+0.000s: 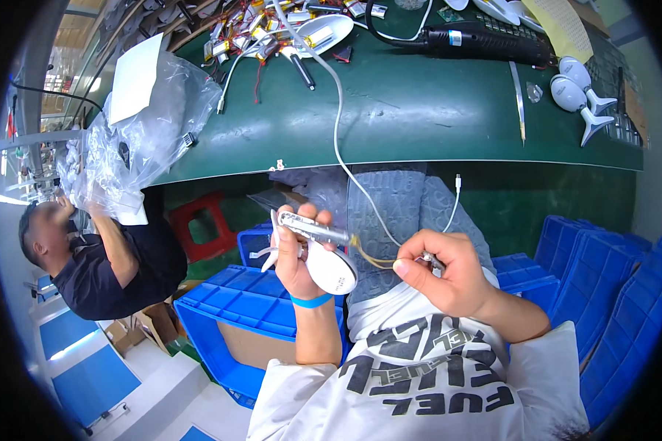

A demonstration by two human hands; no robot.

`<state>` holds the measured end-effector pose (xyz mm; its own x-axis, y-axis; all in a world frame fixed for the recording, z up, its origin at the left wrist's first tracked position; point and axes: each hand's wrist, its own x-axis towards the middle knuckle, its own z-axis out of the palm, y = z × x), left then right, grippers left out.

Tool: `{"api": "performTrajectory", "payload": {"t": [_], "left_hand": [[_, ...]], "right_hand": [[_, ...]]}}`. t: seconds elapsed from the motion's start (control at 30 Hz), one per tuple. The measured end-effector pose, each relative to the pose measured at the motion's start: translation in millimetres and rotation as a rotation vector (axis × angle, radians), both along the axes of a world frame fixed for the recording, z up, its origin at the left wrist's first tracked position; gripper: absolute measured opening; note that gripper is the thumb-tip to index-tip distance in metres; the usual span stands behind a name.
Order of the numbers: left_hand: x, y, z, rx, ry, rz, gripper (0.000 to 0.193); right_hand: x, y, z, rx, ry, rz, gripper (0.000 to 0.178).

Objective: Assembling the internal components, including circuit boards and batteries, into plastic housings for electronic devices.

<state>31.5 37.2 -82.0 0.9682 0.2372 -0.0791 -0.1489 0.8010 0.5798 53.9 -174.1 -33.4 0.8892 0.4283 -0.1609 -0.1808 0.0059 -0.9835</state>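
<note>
My left hand (301,253) is closed around a white oval-headed device (332,270) with splayed white legs. In the same hand, along the fingers, lies a silvery cylinder (315,229). Thin yellowish wires (371,259) run from the cylinder's end to my right hand (449,275). There, thumb and fingers pinch a small dark metallic piece (432,260), partly hidden by the fingers. Both hands are over my lap, short of the green table's edge. A white cable (338,110) hangs from the table and passes between my hands; a plug (458,180) shows beyond my right hand.
The green table (419,125) bears a heap of small wired batteries (254,33), a black handheld tool (485,44), a thin stick (518,103) and white tripod-legged devices (577,92). Blue crates (235,294) flank me. At left, another person (118,257) handles clear plastic bags (162,110).
</note>
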Motion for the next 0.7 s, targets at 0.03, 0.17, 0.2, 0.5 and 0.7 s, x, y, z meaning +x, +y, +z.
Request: {"api": "performTrajectory", "payload": {"t": [0.03,0.17,0.2,0.5,0.7], "left_hand": [[1,0,1,-0.001,0.002,-0.001,0.027],[3,4,3,0.169,0.099,0.1,0.029],[1,6,3,0.208,0.093,0.081,0.029],[2,18,-2,0.204,0.116,0.118,0.032],[-9,64,0,0.53,0.136,0.201,0.032]], "right_hand": [[1,-2,0,0.001,0.009,0.005,0.011],[6,-11,5,-0.065,0.133,0.034,0.011],[6,-12,4,-0.065,0.135,0.032,0.011],[0,-10,0,-0.088,0.092,0.045,0.009],[2,-29,-2,-0.114,-0.14,-0.186,0.006]]}}
